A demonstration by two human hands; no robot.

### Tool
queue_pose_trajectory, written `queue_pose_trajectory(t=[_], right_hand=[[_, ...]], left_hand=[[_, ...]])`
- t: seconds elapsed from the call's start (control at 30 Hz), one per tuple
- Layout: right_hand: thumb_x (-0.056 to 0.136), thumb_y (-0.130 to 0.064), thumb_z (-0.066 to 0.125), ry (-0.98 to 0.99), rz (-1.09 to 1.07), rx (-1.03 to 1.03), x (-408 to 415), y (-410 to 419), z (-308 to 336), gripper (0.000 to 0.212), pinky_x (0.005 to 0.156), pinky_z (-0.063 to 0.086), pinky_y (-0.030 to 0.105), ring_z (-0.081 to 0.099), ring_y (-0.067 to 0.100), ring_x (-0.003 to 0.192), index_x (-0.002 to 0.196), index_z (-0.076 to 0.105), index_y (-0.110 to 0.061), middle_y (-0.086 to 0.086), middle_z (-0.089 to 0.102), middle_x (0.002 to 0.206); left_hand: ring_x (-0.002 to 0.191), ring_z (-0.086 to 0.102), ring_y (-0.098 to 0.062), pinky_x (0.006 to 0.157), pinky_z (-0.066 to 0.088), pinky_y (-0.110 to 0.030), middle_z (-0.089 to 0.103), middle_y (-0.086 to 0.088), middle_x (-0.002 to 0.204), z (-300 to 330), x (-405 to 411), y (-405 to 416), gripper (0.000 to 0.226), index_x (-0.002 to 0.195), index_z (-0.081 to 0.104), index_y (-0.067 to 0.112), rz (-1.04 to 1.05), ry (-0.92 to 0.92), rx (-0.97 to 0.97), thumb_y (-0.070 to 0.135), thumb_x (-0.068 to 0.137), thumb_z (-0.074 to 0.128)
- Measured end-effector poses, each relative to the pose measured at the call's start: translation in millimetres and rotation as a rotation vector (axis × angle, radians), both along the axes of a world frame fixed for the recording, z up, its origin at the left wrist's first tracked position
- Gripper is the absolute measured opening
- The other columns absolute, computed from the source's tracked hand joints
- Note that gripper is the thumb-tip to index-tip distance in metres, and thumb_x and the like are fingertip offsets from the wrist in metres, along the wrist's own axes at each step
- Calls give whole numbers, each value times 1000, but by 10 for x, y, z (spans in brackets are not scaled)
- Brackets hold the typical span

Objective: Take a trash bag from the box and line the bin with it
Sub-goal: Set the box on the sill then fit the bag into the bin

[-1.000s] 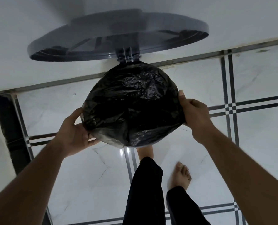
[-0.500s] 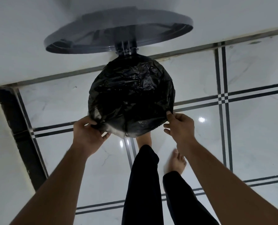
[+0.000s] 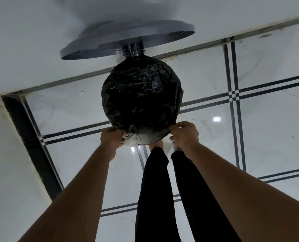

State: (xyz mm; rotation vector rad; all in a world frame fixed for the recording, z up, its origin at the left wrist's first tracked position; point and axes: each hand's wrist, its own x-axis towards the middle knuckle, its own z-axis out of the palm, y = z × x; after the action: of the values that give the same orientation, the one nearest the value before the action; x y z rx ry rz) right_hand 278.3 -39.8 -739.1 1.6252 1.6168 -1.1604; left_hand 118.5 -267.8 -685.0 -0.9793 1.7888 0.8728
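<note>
Seen from the person's head, looking down at a round bin on a pale tiled floor (image 3: 79, 109) with dark stripe lines.

At far left, a white wall meets the floor along a dark strip. Moving inward, the left hand (image 3: 111, 139) reaches to the near-left edge of the bin (image 3: 134, 141); its grip is closed around a bunch of the trash bag (image 3: 141, 95), pinching the plastic where it gathers at the rim.

In the centre, the black bag covers the bin's whole mouth, its crinkled film sunk inside and its edge folded over the rim all the way round, as far as can be seen. Only a small pale patch of the bin's side shows below the bag at the near edge. Behind the bin, the grey hinged lid (image 3: 127, 40) stands open against the wall. Below the bin are the person's legs in dark trousers.

To the right, the right hand (image 3: 184, 135) holds the near-right rim, fingers curled on the bag's edge.

The box of bags is not in view. Judging by this, the bag is taken out, opened and seated; what seems left is tidying the slack at the near rim, letting go, and perhaps closing the lid.
</note>
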Motion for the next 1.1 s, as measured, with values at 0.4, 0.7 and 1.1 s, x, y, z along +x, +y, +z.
queue_pose_trajectory(t=[0.4, 0.7, 1.1], right_hand=[[92, -41, 60, 76, 267, -11, -491, 260, 232, 17, 86, 67, 50, 78, 27, 81, 81, 70, -32, -4, 80, 82], [89, -23, 93, 52, 44, -227, -456, 481, 221, 23, 96, 65, 47, 79, 23, 73, 101, 78, -11, 8, 85, 86], [107, -25, 57, 327, -76, 286, -765, 358, 864, 13, 68, 43, 9, 66, 14, 98, 114, 62, -16, -6, 68, 105]], left_hand=[[93, 75, -30, 93, 60, -47, 79, -1, 97, -559, 378, -205, 47, 102, 69, 23, -498, 140, -123, 67, 96, 54], [55, 38, -20, 47, 39, -26, 41, -6, 70, -657, 174, -263, 30, 83, 48, 16, -81, 106, -87, 20, 95, 76], [67, 46, -16, 58, 35, -26, 49, 3, 74, 538, 78, 490, 28, 80, 42, 18, -563, 770, -176, 25, 100, 61]])
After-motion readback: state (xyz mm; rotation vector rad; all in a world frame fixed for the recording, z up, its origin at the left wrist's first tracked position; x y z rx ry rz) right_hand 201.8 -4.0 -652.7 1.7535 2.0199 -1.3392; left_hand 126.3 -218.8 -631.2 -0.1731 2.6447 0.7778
